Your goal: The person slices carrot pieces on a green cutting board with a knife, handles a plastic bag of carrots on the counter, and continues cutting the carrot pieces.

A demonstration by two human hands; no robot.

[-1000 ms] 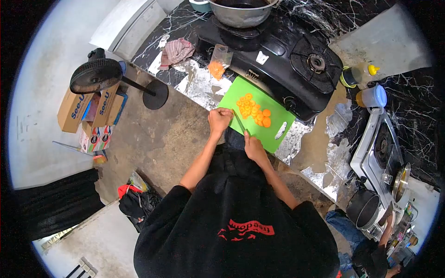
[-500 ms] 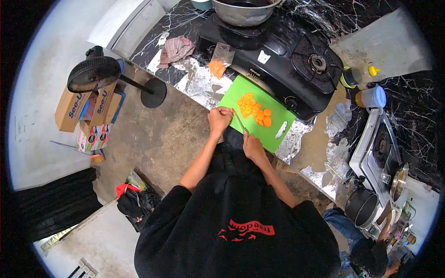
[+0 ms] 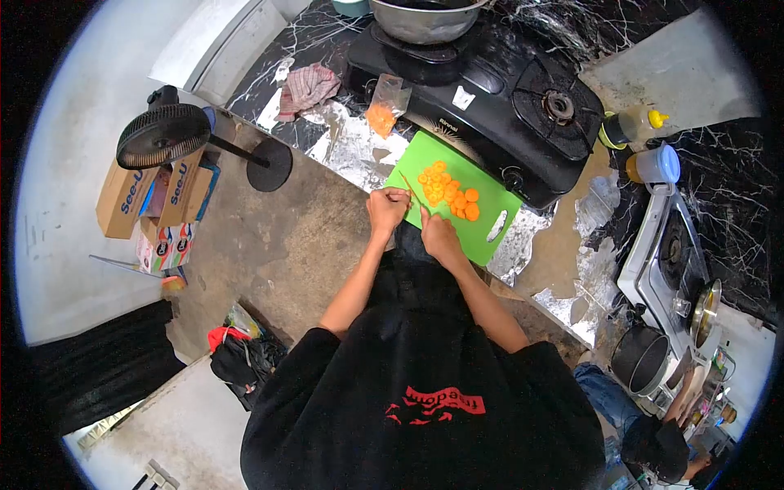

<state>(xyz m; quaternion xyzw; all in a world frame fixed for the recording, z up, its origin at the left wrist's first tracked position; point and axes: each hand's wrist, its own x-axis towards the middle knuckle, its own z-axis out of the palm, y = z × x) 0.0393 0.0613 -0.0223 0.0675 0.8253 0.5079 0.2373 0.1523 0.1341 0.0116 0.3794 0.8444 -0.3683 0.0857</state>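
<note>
Orange carrot slices (image 3: 448, 191) lie in a loose cluster on a green cutting board (image 3: 486, 204). My right hand (image 3: 440, 234) is closed round the handle of a knife (image 3: 413, 189), whose thin blade points up and left over the board. At the board's lower left edge my left hand (image 3: 387, 211) is closed, fingertips pinched beside the blade; whatever they hold is too small to make out. Above the board's left corner, a clear bag (image 3: 381, 118) with orange pieces rests on the foil-covered counter.
A black gas stove (image 3: 482, 151) with a metal pot (image 3: 425, 23) stands behind the board. A striped cloth (image 3: 308, 90) lies left. Bottles, a lidded tub (image 3: 657, 164), a second stove (image 3: 674, 253) and another person (image 3: 657, 445) are at the right; a fan (image 3: 163, 135) stands left.
My right hand and the knife have moved up and left, bringing the blade further over the board and nearer my left hand. My left hand stays nearly in place.
</note>
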